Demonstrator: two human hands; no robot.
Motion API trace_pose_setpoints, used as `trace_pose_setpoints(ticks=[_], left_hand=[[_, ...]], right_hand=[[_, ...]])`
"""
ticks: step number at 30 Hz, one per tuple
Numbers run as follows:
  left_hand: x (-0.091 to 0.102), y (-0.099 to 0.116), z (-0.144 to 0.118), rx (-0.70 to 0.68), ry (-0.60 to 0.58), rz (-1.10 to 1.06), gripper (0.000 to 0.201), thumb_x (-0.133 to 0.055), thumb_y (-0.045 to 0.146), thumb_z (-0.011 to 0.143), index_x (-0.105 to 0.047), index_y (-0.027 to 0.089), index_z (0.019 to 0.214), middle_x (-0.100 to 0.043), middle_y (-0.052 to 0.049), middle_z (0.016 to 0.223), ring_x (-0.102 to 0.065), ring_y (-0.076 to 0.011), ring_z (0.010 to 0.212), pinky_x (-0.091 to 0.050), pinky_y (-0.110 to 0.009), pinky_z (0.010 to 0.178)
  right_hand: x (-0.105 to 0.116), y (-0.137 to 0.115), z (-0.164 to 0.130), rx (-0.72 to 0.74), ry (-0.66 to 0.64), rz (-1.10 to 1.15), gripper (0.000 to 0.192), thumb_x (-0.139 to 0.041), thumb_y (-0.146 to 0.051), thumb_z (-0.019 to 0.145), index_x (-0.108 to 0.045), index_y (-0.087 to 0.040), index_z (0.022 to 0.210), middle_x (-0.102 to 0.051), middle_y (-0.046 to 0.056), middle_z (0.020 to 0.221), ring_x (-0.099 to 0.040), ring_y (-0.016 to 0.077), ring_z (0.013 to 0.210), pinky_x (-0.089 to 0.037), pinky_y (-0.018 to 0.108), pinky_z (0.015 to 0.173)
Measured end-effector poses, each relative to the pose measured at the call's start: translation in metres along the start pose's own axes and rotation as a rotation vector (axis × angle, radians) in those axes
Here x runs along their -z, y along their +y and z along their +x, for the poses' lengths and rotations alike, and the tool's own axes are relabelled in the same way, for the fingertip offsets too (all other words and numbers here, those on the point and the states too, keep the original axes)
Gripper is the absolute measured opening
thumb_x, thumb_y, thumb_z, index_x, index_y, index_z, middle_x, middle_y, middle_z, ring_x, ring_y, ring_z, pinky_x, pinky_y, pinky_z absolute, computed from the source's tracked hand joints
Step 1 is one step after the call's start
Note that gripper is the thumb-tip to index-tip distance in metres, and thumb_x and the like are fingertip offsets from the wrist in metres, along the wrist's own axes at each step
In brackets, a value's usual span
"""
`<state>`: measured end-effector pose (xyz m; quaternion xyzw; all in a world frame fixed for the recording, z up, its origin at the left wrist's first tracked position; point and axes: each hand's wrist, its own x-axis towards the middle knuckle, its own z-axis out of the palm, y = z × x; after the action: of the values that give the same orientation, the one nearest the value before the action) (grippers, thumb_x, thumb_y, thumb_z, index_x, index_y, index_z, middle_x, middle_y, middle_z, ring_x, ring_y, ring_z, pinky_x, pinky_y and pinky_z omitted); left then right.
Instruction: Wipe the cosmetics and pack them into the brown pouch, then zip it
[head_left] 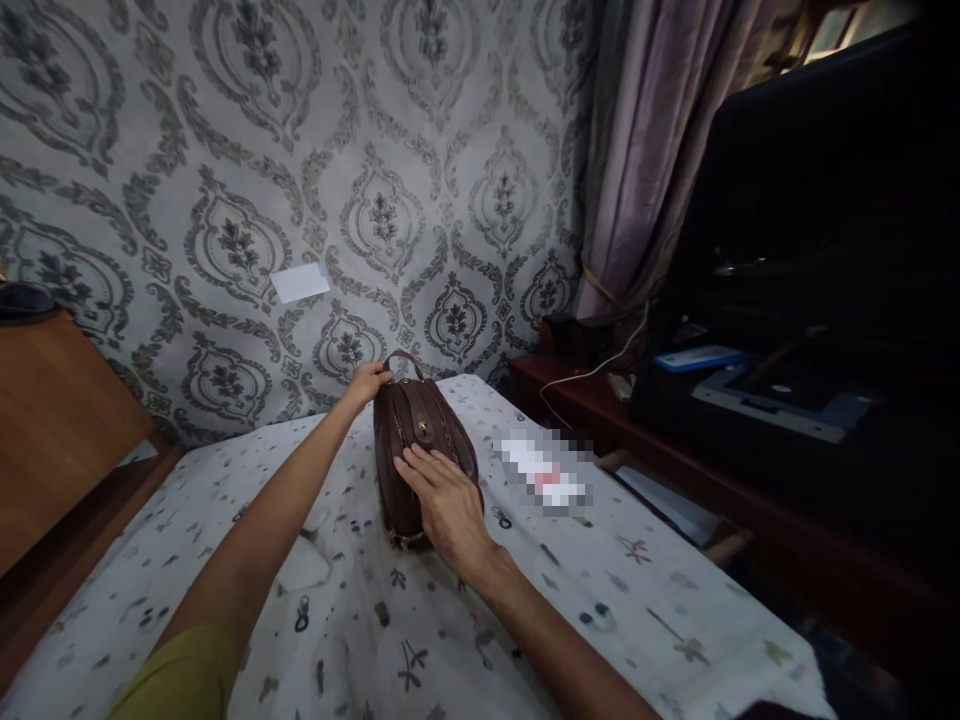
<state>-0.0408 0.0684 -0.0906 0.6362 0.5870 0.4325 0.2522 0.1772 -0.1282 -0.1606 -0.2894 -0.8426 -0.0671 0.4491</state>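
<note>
The right part of the frame was very dark: a black screen (832,200) and the dark shelf (750,500) under it showed little detail, and the things lying there, a blue-and-white flat item (697,358) among them, were hard to make out. A small patch on the bed (600,600), just right of centre, was blurred, so what lay there could not be told. The far side of the brown bag (420,450) was hidden behind its own body.

The bag stood upright on the patterned bed sheet near the centre of the frame. The left hand (367,383) reached to the bag's far top end, fingers curled around the thin handle loop (405,358). The right hand (446,500) lay flat on the bag's near right side, fingers spread and pressing against the leather below the round brass clasp (424,428).

Behind the bed rose the damask-patterned wall (300,150), with a white card (300,282) stuck on it. A purple curtain (652,150) hung in the upper right, and a wooden headboard (52,420) stood at the left edge. A white cable (600,368) ran across the shelf.
</note>
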Motion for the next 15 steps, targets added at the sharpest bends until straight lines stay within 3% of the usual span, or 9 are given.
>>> trace_pose_setpoints(ticks=[11,15], left_hand=[[0.001,0.006,-0.014,-0.003,-0.021,-0.055,0.028,-0.062,0.041,0.093,-0.064,0.014,0.088,-0.066,-0.001,0.084,-0.062,-0.0134,0.074,-0.053,-0.032,0.073],[0.003,0.014,-0.015,0.0,-0.016,-0.064,0.024,-0.071,0.038,0.077,-0.067,0.014,0.077,-0.064,0.0,0.068,-0.059,-0.0153,0.065,-0.046,-0.03,0.066]], right_hand=[[0.001,0.0,0.0,0.007,0.008,0.005,0.059,-0.043,0.002,0.08,-0.063,-0.015,0.133,-0.066,0.011,0.134,-0.058,0.0215,0.129,-0.047,0.043,0.111],[0.001,0.0,-0.001,0.019,0.027,-0.006,0.054,-0.043,0.001,0.082,-0.064,-0.013,0.13,-0.066,0.011,0.135,-0.058,0.0218,0.13,-0.046,0.041,0.111]])
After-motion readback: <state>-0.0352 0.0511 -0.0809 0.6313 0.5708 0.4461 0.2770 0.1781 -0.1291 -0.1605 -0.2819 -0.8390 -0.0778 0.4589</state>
